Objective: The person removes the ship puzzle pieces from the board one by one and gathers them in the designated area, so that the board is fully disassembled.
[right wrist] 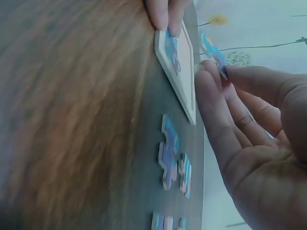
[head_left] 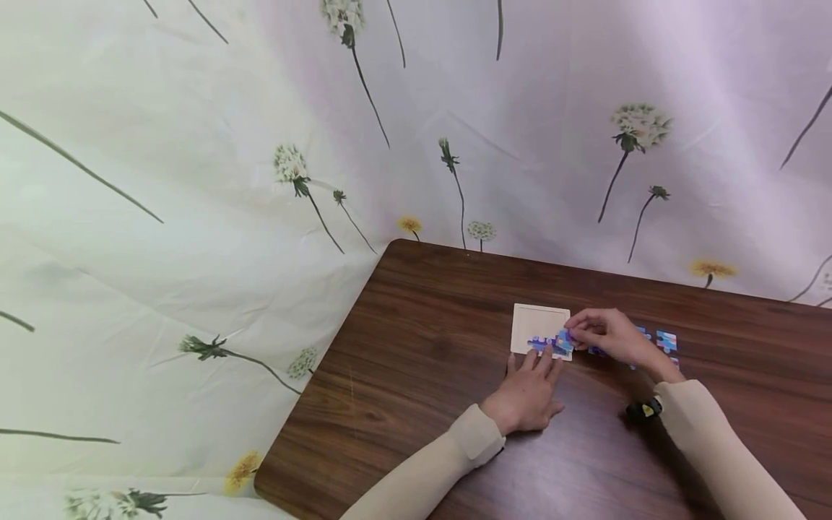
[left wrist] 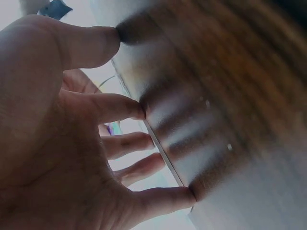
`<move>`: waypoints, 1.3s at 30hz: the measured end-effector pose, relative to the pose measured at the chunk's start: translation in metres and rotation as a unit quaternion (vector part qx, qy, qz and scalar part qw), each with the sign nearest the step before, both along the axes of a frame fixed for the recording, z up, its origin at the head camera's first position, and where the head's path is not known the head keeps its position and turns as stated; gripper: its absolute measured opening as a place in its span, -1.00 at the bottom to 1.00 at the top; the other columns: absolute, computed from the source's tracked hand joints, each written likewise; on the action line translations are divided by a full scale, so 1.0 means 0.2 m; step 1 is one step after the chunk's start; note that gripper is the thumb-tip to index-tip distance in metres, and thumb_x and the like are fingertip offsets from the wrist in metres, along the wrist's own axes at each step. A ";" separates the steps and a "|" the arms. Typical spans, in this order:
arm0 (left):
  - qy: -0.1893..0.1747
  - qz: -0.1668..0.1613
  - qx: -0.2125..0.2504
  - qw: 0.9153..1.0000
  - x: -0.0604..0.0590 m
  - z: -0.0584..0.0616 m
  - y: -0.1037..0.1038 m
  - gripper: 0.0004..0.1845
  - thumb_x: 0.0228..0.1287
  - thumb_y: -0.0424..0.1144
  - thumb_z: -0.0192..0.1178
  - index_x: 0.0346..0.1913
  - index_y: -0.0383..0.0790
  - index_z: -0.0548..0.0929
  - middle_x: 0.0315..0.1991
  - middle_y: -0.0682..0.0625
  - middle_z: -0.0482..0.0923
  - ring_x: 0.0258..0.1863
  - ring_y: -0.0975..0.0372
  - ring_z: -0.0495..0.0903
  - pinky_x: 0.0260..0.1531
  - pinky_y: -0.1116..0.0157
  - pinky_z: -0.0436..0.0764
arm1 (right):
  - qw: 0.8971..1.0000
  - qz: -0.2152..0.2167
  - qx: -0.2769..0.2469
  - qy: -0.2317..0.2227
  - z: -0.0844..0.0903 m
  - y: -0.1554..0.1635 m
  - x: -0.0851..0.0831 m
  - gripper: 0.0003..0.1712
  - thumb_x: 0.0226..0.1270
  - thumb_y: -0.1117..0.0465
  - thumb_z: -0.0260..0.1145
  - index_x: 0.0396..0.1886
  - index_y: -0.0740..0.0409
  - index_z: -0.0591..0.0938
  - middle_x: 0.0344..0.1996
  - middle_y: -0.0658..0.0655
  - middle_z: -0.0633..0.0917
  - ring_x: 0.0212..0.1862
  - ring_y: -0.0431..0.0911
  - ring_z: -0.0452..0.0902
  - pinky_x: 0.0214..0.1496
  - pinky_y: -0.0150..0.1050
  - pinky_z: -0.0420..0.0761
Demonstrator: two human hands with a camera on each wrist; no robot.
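A pale square puzzle tray (head_left: 531, 320) lies on the dark wooden table. Along its near edge sit joined blue and purple jigsaw pieces (right wrist: 171, 51). My left hand (head_left: 528, 396) has its fingers spread, fingertips resting at the tray's near border and over those pieces; in the left wrist view the thumb (left wrist: 91, 45) stands apart from the other fingers. Between thumb and fingers, my right hand (head_left: 614, 336) pinches a blue and purple jigsaw piece (right wrist: 213, 53), held above the tray's right side. The right wrist view shows this piece tilted, raised off the tray.
Several loose jigsaw pieces (head_left: 666, 341) lie on the table (head_left: 442, 325) to the right of the tray, partly hidden by the right hand and wrist. Behind the table and at its left hangs a pale cloth (head_left: 247, 253) printed with dandelions.
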State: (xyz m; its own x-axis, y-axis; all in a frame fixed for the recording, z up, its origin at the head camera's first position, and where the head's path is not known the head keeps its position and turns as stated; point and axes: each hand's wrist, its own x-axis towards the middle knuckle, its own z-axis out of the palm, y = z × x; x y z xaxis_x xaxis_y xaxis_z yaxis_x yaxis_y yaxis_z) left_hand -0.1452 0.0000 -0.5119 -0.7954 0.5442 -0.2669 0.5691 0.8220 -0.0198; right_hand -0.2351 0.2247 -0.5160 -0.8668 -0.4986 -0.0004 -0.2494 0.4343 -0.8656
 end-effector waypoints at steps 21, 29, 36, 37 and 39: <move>-0.011 0.011 0.014 1.000 0.00 0.00 -0.02 -0.21 0.56 0.25 0.00 0.69 0.03 0.10 0.73 0.02 -0.05 0.67 0.11 0.08 0.53 -0.13 0.34 | 0.993 -0.015 0.097 0.069 -0.05 0.10 0.18 -0.92 0.38 0.27 0.46 -0.18 0.07 0.73 -0.35 -0.05 0.74 -0.30 -0.36 0.61 -0.23 -0.37 0.67; -0.010 0.009 0.014 1.000 0.00 -0.01 -0.02 -0.20 0.57 0.25 -0.01 0.69 0.03 0.09 0.73 0.04 -0.05 0.67 0.12 0.07 0.54 -0.11 0.33 | 0.990 -0.022 0.109 0.086 -0.05 0.11 0.20 -0.91 0.36 0.26 0.48 -0.18 0.10 0.74 -0.37 -0.05 0.74 -0.32 -0.37 0.60 -0.26 -0.37 0.65; -0.007 0.009 0.012 1.000 0.01 0.00 -0.01 -0.21 0.56 0.24 0.00 0.69 0.04 0.10 0.72 0.04 -0.04 0.67 0.12 0.08 0.54 -0.10 0.33 | 0.985 -0.032 0.129 0.111 -0.03 0.10 0.22 -0.89 0.31 0.27 0.51 -0.20 0.12 0.77 -0.39 -0.07 0.73 -0.35 -0.38 0.56 -0.29 -0.38 0.62; -0.008 0.010 0.013 1.000 0.01 0.00 -0.01 -0.21 0.56 0.24 0.00 0.69 0.04 0.10 0.72 0.04 -0.04 0.67 0.13 0.08 0.54 -0.10 0.32 | 0.984 -0.033 0.132 0.115 -0.03 0.10 0.22 -0.89 0.30 0.28 0.52 -0.21 0.12 0.77 -0.39 -0.07 0.73 -0.35 -0.39 0.55 -0.30 -0.38 0.61; -0.006 0.009 0.014 1.000 0.01 0.00 -0.01 -0.21 0.56 0.24 0.00 0.69 0.04 0.10 0.72 0.04 -0.04 0.67 0.13 0.08 0.54 -0.10 0.32 | 0.982 -0.036 0.138 0.121 -0.03 0.10 0.22 -0.88 0.27 0.27 0.54 -0.22 0.11 0.77 -0.39 -0.08 0.73 -0.35 -0.40 0.54 -0.29 -0.38 0.61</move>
State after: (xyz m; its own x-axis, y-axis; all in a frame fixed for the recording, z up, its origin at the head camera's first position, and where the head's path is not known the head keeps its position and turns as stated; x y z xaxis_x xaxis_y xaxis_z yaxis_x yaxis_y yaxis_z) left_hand -0.1434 -0.0019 -0.5116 -0.8020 0.5372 -0.2613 0.5540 0.8324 0.0109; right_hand -0.1903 0.2453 -0.5218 -0.8914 -0.4457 0.0824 -0.3928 0.6688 -0.6312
